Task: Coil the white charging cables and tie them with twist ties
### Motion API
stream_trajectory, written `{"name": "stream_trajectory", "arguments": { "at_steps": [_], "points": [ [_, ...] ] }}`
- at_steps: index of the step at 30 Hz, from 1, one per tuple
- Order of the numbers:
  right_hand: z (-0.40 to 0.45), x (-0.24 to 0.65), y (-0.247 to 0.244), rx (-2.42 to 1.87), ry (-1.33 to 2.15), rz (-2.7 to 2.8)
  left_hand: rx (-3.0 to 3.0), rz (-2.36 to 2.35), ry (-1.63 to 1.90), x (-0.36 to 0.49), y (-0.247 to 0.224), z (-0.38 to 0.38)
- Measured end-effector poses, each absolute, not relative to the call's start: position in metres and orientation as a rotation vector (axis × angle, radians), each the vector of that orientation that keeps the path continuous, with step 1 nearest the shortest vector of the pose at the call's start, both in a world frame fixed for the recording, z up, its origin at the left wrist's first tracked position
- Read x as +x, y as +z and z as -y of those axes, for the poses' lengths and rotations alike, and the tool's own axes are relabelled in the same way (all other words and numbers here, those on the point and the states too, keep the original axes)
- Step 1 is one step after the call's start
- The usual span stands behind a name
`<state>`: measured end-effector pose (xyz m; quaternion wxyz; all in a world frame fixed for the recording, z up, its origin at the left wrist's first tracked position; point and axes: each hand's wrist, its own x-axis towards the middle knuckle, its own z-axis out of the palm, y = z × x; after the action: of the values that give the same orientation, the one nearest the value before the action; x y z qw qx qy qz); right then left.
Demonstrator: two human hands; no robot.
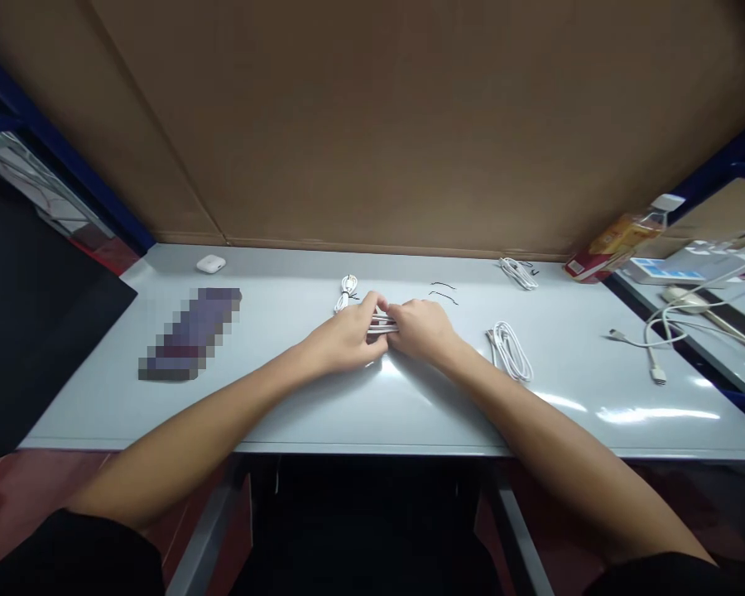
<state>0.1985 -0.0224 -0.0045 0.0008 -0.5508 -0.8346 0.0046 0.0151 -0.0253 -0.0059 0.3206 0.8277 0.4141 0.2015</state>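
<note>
Left hand (pixel 348 335) and right hand (pixel 423 328), grip closed on a folded white cable (pixel 382 324)
Likely light, bendy, springy, slightly slick; best pinched mid-bundle, all strands together

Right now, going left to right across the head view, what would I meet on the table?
White case, left hand, held cable, right hand, nearer coiled cable, bottle. I left out things whose sideways overlap makes their place unclear.
</note>
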Motion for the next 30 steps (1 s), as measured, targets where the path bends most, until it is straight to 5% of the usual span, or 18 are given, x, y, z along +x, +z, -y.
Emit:
{"name": "stream_trajectory", "arguments": {
  "at_steps": [30],
  "points": [
    [0.017,0.202,-0.009,-1.789,-0.076,2.657,2.749,-1.371,-0.025,0.031,-0.012,0.035]
  ]
}}
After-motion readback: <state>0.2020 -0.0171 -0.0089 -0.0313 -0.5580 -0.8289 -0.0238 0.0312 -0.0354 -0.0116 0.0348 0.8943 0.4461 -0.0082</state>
